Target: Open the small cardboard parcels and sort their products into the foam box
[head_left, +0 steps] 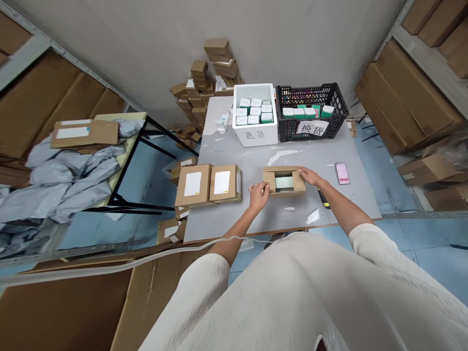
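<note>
A small brown cardboard box (270, 178) lies on the grey table (252, 165), its top partly open. Inside it shows a pale green and white item (284, 183). My left hand (259, 196) pinches the box's left end with its fingers closed. At the far right corner, my right hand (309, 176) has its fingers on the edge of the box, gripping it. To the left, two taped brown boxes with white labels (192, 184) (222, 183) stand side by side.
Behind are a white foam bin (256, 134) and a black crate (310, 92) holding small boxes. A pink phone-like item (342, 173), a yellow-black cutter (324, 200) and a plastic bag (313, 216) lie on the right. A cable (146, 261) crosses before me.
</note>
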The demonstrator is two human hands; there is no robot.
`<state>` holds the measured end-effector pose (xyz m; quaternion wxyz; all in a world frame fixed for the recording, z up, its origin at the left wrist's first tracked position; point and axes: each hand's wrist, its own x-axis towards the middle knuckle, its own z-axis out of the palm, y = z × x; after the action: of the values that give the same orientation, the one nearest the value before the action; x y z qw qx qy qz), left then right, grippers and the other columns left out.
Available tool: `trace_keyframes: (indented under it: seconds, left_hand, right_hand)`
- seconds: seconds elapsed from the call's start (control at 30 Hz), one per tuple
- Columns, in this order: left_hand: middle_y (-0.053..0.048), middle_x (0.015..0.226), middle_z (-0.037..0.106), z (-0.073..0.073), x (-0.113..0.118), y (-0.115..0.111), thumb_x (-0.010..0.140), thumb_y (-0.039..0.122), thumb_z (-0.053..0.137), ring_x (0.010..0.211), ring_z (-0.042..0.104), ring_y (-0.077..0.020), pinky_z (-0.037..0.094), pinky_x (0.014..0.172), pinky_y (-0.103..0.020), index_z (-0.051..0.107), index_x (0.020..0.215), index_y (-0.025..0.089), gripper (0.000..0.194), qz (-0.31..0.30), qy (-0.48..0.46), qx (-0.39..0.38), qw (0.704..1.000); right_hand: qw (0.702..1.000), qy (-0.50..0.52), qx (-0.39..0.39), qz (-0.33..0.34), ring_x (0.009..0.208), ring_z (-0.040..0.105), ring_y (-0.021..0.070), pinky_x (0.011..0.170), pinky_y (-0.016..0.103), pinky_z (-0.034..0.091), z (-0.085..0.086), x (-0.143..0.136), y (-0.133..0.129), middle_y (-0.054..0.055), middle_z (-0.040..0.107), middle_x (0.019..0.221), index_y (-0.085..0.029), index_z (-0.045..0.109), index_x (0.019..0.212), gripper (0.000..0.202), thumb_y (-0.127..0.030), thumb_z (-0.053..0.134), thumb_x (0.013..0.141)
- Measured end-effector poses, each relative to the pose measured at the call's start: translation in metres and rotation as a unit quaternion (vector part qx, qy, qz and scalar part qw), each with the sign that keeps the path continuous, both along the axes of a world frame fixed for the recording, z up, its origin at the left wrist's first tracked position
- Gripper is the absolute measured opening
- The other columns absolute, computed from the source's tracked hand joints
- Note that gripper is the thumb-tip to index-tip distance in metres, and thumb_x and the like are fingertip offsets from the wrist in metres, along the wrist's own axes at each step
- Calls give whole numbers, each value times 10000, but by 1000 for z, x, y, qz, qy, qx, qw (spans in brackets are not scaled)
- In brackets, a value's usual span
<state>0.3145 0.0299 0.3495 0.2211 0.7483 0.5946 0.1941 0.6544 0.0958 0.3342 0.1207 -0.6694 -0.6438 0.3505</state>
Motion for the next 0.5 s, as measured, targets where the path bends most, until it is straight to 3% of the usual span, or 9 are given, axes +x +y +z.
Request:
trace_keyframes:
  seconds: [0.1, 0.2, 0.33, 0.4, 0.5]
  left_hand:
    - [-59, 1032, 769, 3, -5, -8, 1064, 309, 506, 1149, 669, -278, 380, 1176, -484, 739, 1238, 266, 294, -57, 7, -30, 998]
    - [-88, 1264, 730, 3, -9, -16, 982, 277, 641, 1293, 615, -306, 382, 1186, -515, 717, 1303, 281, 330, -120, 36, -46, 991]
    - [-144, 1628, 502, 6, -5, -13, 905, 216, 738, 1531, 423, -382, 372, 1210, -570, 606, 1503, 318, 622, -158, 100, -39, 982]
    - [-154, 1717, 401, 7, 1, -5, 879, 179, 763, 1594, 336, -403, 336, 1243, -598, 586, 1537, 325, 697, -177, 129, -29, 975]
    - [-138, 1772, 333, 4, 8, 7, 857, 161, 784, 1635, 268, -411, 264, 1287, -650, 648, 1474, 326, 652, -222, 167, -25, 960]
  right_hand:
    - [998, -61, -12, 28, 1564, 460, 385, 1282, 599, 375, 9, -5, -2, 72, 425, 1768, -258, 450, 1702, 764, -689, 277, 1095]
    - [992, -114, -27, 44, 1537, 475, 412, 1239, 614, 410, 17, -12, -4, 64, 373, 1795, -276, 365, 1739, 747, -624, 328, 1079]
    - [987, -159, -17, 34, 1471, 512, 430, 1203, 597, 411, 20, -29, -7, 131, 429, 1752, -251, 360, 1718, 813, -634, 490, 1013]
    - [982, -188, -6, 21, 1450, 517, 423, 1198, 572, 399, 19, -42, -9, 171, 453, 1717, -231, 364, 1693, 870, -666, 572, 968]
    - [974, -226, 6, 0, 1464, 486, 414, 1207, 556, 359, 16, -60, -13, 210, 439, 1688, -205, 353, 1661, 926, -712, 619, 934]
